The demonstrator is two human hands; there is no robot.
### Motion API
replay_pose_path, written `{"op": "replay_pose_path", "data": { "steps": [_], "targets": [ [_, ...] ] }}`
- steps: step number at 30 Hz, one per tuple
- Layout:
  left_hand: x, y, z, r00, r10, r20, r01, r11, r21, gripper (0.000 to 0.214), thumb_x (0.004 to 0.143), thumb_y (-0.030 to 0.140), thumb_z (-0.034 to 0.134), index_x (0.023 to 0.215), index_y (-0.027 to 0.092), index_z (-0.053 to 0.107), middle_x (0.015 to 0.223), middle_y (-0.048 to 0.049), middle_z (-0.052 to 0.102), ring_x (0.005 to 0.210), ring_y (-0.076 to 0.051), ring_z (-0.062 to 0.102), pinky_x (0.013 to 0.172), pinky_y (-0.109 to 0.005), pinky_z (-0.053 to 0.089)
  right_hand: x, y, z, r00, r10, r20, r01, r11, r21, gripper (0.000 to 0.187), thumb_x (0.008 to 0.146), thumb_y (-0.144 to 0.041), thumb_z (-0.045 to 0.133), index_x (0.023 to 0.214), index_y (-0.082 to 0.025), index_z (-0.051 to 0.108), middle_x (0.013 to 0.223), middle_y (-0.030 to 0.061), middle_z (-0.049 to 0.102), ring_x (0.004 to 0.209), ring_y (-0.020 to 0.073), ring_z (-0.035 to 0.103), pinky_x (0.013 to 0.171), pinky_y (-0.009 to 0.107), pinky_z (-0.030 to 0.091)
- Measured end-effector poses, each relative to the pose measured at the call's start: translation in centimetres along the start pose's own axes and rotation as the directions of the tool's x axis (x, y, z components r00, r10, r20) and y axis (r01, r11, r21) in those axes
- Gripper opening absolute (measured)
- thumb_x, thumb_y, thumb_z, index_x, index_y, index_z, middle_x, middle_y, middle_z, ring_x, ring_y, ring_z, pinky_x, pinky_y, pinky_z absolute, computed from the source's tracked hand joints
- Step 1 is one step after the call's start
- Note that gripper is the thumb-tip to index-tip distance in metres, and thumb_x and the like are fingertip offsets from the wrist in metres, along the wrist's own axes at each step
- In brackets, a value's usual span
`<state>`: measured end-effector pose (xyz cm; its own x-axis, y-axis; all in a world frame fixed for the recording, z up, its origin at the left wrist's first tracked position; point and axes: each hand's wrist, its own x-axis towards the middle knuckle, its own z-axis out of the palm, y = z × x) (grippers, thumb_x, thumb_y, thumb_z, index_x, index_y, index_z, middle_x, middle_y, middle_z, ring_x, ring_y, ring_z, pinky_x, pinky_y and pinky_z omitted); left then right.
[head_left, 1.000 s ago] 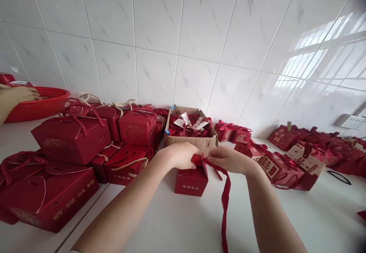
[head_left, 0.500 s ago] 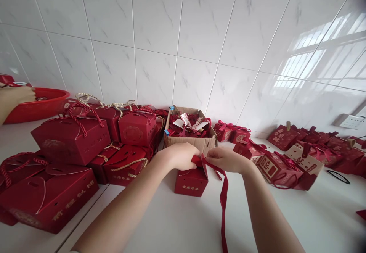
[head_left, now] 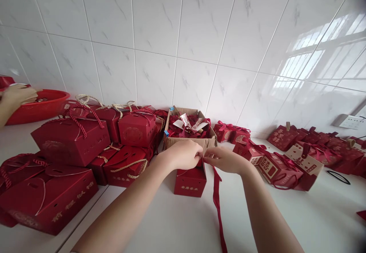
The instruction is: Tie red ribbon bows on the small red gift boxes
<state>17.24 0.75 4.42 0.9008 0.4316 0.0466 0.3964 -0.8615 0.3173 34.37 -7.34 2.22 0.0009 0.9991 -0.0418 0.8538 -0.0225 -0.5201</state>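
A small red gift box [head_left: 190,183] with gold characters on its front stands on the white table before me. My left hand [head_left: 184,154] bends over its top, fingers closed at the upper right edge. Facing it, my right hand [head_left: 224,159] pinches at the same edge, where a red ribbon [head_left: 216,199] comes out under the fingers and trails toward the table's near side. The pinched parts are mostly hidden by the fingers.
Larger red boxes with rope handles [head_left: 70,138] are stacked on the left. Behind my hands sits a cardboard box [head_left: 190,142] of red ribbons. Smaller gift boxes [head_left: 280,169] stand on the right. Another person's hand [head_left: 17,97] is at a red basin [head_left: 42,108].
My hands have drawn closer together at the box top. The red piece that stuck out between them is now mostly covered, and the hanging ribbon has shifted left. The other person's hand has shifted slightly.
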Motion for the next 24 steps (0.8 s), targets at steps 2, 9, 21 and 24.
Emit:
{"op": "replay_pose_path", "data": {
  "steps": [2,9,21,24],
  "targets": [
    [-0.2,0.1,-0.1,0.996,0.037,-0.078,-0.038,0.999,-0.007,0.017,0.081,0.024,0.044,0.068,0.021,0.053,0.067,0.0005,0.060,0.055,-0.013,0.049,0.049,-0.025,0.030,-0.1,0.1,-0.3,0.997,-0.020,-0.080,0.023,0.999,0.041,0.021,0.087,-0.036,0.048,0.094,-0.023,0.063,0.094,0.0045,0.066,0.084,0.0201,0.058,0.071,0.032,0.044],
    [-1.0,1.1,-1.4,0.915,0.121,-0.384,-0.165,0.982,-0.086,0.022,0.088,0.024,0.039,0.076,0.021,0.058,0.069,0.0008,0.061,0.059,-0.012,0.050,0.056,-0.024,0.034,-0.5,-0.4,-0.9,0.948,-0.287,-0.138,0.318,0.872,0.371,0.031,0.092,-0.043,0.042,0.107,-0.022,0.060,0.107,0.0048,0.062,0.100,0.0195,0.055,0.089,0.032,0.043],
    [-2.3,-0.2,-2.5,0.906,-0.389,0.169,0.379,0.921,0.088,0.036,0.075,0.054,0.051,0.070,0.019,0.053,0.080,-0.0074,0.063,0.056,-0.018,0.052,0.046,-0.028,0.033,-3.0,-1.4,-2.5,0.839,-0.130,-0.528,0.420,0.772,0.478,0.023,0.088,-0.040,0.052,0.083,-0.019,0.059,0.080,0.0039,0.062,0.078,0.0166,0.057,0.074,0.030,0.046],
    [-1.7,0.1,-2.1,0.871,-0.394,0.294,0.365,0.919,0.149,0.036,0.067,0.055,0.058,0.073,0.020,0.052,0.084,-0.0072,0.063,0.058,-0.019,0.053,0.046,-0.028,0.034,-4.2,-1.6,-3.0,0.728,-0.073,-0.682,0.539,0.676,0.503,0.015,0.088,-0.032,0.055,0.081,-0.020,0.061,0.077,0.0017,0.061,0.074,0.0141,0.057,0.072,0.028,0.046]
  ]
}}
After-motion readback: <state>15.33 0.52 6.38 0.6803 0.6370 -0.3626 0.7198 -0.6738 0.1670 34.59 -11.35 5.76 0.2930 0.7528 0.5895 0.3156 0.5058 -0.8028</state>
